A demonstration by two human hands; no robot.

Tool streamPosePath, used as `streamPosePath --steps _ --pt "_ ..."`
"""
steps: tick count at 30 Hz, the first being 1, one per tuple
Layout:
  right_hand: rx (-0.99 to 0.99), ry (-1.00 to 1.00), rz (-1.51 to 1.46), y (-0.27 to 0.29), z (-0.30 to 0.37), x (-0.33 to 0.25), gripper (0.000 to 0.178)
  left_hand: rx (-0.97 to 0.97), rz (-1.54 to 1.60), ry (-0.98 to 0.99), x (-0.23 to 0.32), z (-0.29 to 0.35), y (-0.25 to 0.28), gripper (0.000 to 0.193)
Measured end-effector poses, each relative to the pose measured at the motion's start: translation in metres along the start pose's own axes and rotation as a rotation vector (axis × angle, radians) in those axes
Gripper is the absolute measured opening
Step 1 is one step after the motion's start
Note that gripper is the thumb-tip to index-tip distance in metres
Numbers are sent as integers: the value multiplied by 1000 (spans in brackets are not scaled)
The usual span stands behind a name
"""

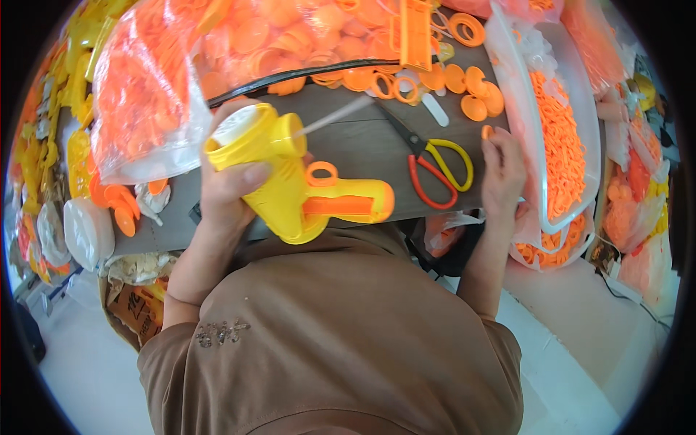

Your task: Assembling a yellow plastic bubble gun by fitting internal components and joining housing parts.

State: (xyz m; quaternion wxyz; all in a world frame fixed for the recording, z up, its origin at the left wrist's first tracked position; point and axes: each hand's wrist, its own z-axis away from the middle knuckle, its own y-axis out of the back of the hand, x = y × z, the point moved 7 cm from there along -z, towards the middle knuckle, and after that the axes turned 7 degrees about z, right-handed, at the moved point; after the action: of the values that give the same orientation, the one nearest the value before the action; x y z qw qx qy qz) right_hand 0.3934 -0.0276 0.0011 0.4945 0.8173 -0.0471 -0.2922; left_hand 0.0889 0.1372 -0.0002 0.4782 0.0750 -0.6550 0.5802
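My left hand [232, 177] is wrapped round a yellow plastic toy body [279, 192], holding it tilted above the near edge of the table. A white disc [236, 125] fills its upper opening, and an orange ring and orange-lined tube [351, 201] stick out to the right. A blurred whitish strip [337, 116] reaches from its side opening toward the scissors. At the right of the table my right hand [503, 170] pinches a small orange piece [487, 132] between its fingertips. Scissors [428, 156] with one red and one yellow handle lie between the hands.
A clear bag of orange parts [145, 94] and a larger heap of orange caps [290, 36] cover the far side. Orange discs [475, 98] and rings lie in front. A white bin [536, 145] of small orange rings stands right. Below left is an open carton [130, 304].
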Motion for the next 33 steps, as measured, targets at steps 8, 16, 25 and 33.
streamPosePath --steps 8,16,25,33 --pt "-312 251 -461 -19 2 -108 32 -52 -100 157 -8 2 -6 63" --pt "-470 464 -558 -24 -8 -161 71 -18 -302 187 -9 5 -1 63" --pt "-477 502 -514 -14 -19 -176 76 -26 -522 95 0 3 -7 62" --pt "-490 279 -608 -15 -24 -142 72 -29 -485 95 5 2 -4 62"
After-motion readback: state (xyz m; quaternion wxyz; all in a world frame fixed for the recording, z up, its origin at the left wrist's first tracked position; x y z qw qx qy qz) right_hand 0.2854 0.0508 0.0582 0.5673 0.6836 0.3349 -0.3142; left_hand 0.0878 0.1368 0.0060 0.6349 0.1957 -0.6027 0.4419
